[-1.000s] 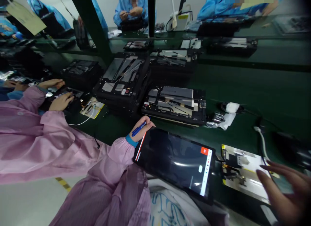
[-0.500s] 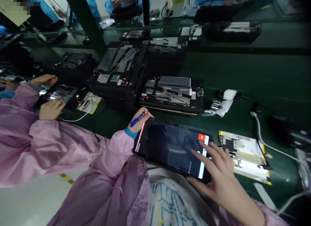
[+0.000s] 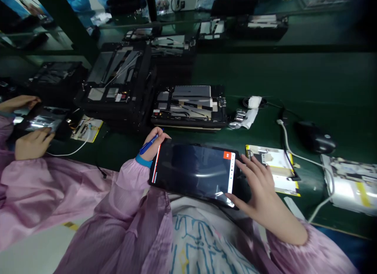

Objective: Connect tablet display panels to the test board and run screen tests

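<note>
Gripping a dark tablet [image 3: 191, 168] and blue pen [image 3: 148, 145] in the left hand [image 3: 153, 144], spreading the right hand [image 3: 260, 185] wide at the tablet's right end, by the counter's [image 3: 265, 77] near edge.

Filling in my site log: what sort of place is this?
Likely an electronics assembly or repair workshop: stacks of opened device bodies, a lit tablet, and a pink-sleeved worker alongside at the green bench.

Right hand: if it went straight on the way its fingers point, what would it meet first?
Most likely the tablet, at its right end near the red square. The right hand overlaps that end in this view; whether it touches or hovers is unclear.
</note>
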`<state>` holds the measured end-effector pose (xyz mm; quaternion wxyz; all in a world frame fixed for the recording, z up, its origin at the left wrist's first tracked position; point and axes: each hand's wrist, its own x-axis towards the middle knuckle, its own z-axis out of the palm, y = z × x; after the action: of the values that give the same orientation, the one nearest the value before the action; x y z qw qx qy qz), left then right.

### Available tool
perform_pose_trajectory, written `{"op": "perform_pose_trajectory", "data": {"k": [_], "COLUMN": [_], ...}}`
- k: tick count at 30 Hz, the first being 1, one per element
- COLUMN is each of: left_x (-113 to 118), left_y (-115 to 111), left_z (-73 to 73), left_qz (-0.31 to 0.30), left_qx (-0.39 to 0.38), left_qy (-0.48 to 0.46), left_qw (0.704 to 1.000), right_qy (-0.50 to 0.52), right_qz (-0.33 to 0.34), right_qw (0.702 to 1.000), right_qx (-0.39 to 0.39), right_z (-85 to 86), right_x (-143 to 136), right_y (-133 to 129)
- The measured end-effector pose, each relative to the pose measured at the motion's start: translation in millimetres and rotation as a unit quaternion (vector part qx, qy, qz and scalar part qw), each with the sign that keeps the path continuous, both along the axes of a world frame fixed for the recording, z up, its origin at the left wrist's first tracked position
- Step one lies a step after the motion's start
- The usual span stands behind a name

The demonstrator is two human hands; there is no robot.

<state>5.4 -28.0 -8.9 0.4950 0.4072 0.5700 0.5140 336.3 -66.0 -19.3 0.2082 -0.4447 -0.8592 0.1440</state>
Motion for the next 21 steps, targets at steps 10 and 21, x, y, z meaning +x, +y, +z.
{"op": "perform_pose_trajectory", "data": {"k": [10, 21], "left_x": [-4, -7], "left_y": [4, 7], "left_z": [-4.0, -4.2], "left_qz": [0.000, 0.006], "left_qx": [-0.008, -0.009], "left_qy": [-0.001, -0.003], "left_qw": [1.000, 1.000], "right_qy": [-0.023, 0.054], "right_qz": [0.029, -0.214], "right_qw": [0.999, 0.975], "right_qx": [-0.019, 0.013], "right_z": [1.6, -16.0], "right_x": [0, 42], "right_y": [0, 47]}}
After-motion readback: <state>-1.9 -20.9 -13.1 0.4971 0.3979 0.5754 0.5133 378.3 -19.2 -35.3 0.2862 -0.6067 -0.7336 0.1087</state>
